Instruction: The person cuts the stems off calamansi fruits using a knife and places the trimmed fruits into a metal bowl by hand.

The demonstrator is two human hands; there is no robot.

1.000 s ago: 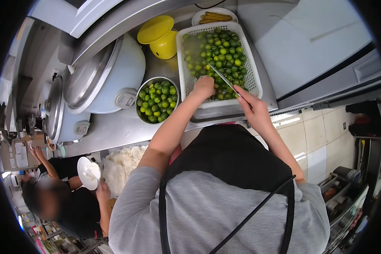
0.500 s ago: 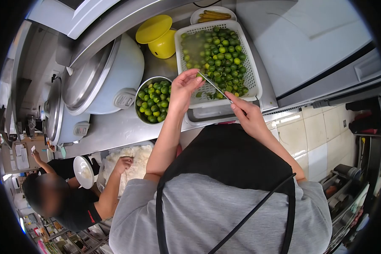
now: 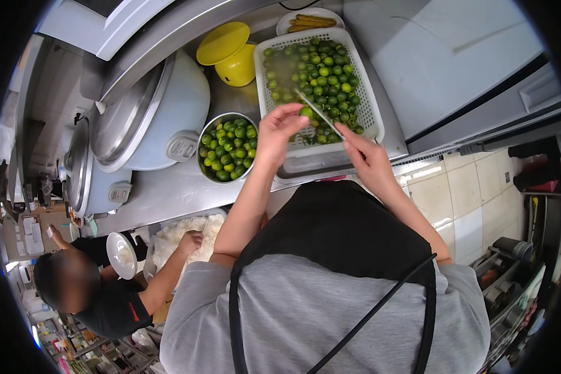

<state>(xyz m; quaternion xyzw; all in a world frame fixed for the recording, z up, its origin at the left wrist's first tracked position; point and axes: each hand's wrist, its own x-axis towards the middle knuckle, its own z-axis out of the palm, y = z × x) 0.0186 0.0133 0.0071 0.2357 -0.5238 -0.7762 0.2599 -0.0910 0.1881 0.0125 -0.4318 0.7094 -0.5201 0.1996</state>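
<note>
My left hand (image 3: 278,129) is closed in a pinch on a small green lime (image 3: 306,112), held above the near left part of a white perforated basket (image 3: 375,93). A thin-bladed knife (image 3: 318,113) is gripped in my right hand (image 3: 363,153), its blade slanting up and left right beside that lime. I cannot tell whether the edge cuts into the skin. Many loose limes (image 3: 330,81) fill much of the basket. Left of my left forearm stands a round metal bowl (image 3: 201,163) full of more limes.
Behind the bowl are a yellow container (image 3: 237,65) and a large rice cooker (image 3: 187,100). A plate (image 3: 283,27) of long brown pieces sits past the basket. At lower left a co-worker's hand (image 3: 191,242) reaches over a tub of white rice (image 3: 168,240); that person holds a white plate (image 3: 122,255).
The lime in my left hand now shows more fully. My right hand and the knife have shifted slightly, the blade tip rising. The co-worker's hand has moved a little right over the rice.
</note>
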